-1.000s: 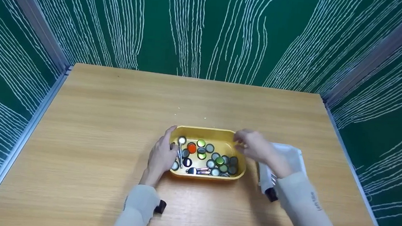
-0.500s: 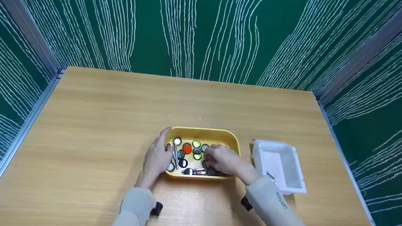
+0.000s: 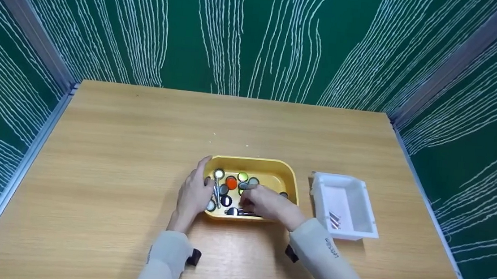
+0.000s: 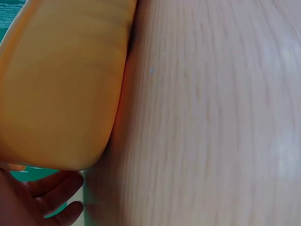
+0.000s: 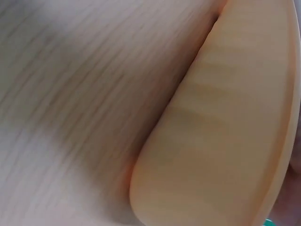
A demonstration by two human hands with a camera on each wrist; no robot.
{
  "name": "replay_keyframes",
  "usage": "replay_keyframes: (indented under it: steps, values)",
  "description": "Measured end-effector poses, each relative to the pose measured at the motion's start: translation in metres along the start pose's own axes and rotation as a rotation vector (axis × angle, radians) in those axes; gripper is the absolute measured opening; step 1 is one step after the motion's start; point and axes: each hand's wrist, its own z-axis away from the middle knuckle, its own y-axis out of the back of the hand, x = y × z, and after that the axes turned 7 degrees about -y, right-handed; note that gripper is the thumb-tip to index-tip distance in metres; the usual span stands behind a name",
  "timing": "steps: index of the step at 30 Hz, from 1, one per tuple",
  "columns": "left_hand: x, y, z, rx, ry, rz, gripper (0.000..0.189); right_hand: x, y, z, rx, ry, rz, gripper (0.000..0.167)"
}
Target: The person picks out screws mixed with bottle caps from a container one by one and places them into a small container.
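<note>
A yellow plastic tub [image 3: 288,172] holds several bottle caps, among them an orange cap [image 3: 231,183] and a lime-green cap [image 3: 242,176]. A slim silver metal piece [image 3: 217,190] lies along its left side. My left hand [image 3: 195,192] grips the tub's left end, thumb over the rim; its fingers [image 4: 54,195] show outside the wall in the left wrist view. Inside the tub, my right hand [image 3: 270,203] reaches down among the caps with its fingers bent. Its fingertips are hidden, and I cannot tell whether they pinch anything.
A white plastic bin [image 3: 370,213] stands right of the tub, with several slim shiny pieces [image 3: 334,220] in its near left corner. Small white specks [image 3: 247,145] lie behind the tub on the wooden table [image 3: 141,130]. Green walls [image 3: 186,30] enclose the back and sides.
My right hand has moved left from the tub's right rim, down into the caps, then slightly farther left and nearer me. My left hand stays on the tub's left end.
</note>
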Motion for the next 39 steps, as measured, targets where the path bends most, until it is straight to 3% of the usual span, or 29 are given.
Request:
replay_keyframes:
  steps: [9, 15, 20, 29, 35, 39]
  values:
    - [-0.001, 0.0, 0.0, 0.005, -0.004, 0.014, 0.064, -0.004, 0.0, 0.0, 0.026, -0.022, 0.242, 0.003]
    - [-0.001, 0.001, 0.0, 0.006, -0.013, 0.013, 0.062, -0.001, 0.0, 0.001, 0.02, -0.033, 0.323, 0.022]
    - [0.0, 0.002, -0.001, 0.001, -0.004, 0.014, 0.063, 0.004, 0.002, 0.002, 0.034, -0.043, 0.236, 0.024]
    - [0.001, 0.002, 0.0, -0.011, 0.01, 0.018, 0.063, 0.011, 0.002, 0.002, 0.075, -0.119, -0.079, 0.01]
    - [0.0, 0.001, 0.0, -0.007, 0.003, 0.005, 0.064, 0.015, 0.011, 0.006, 0.159, -0.062, -0.15, 0.008]
    - [-0.001, 0.001, 0.0, 0.0, -0.009, -0.001, 0.063, 0.018, 0.025, 0.013, 0.213, -0.067, -0.163, 0.009]
